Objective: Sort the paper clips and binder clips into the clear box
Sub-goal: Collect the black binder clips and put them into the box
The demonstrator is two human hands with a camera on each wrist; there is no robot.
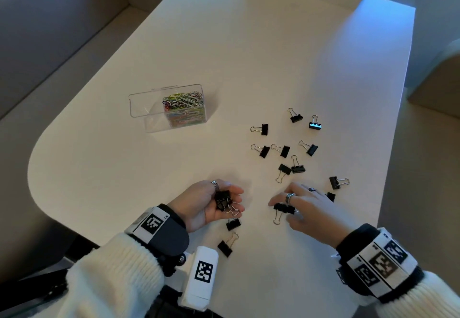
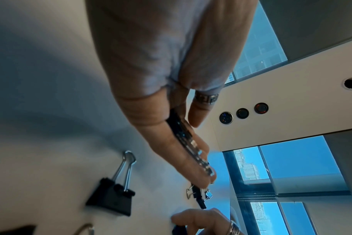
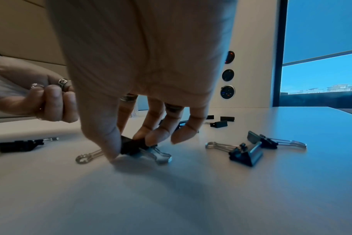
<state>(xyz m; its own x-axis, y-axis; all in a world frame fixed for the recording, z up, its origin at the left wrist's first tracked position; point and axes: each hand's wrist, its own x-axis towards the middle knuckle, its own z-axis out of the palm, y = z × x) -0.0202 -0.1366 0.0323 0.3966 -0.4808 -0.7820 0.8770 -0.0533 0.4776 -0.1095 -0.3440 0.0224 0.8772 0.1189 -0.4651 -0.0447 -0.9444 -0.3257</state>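
Black binder clips point(image 1: 282, 151) mostly lie loose on the surface point(image 1: 224, 56); left hand point(image 1: 209, 204) cups several, right hand point(image 1: 302, 208) pinches another point(image 3: 134, 147). Paper clips point(image 1: 185, 107) already fill the clear box point(image 1: 169, 108).

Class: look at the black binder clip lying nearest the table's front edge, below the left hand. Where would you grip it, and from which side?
Grip the black binder clip by its folded black body, probably from above, with thumb and finger on the two sloping faces. It lies flat on the white table, its wire handles pointing away to the upper right; the thin loops look harder to pinch than the body.
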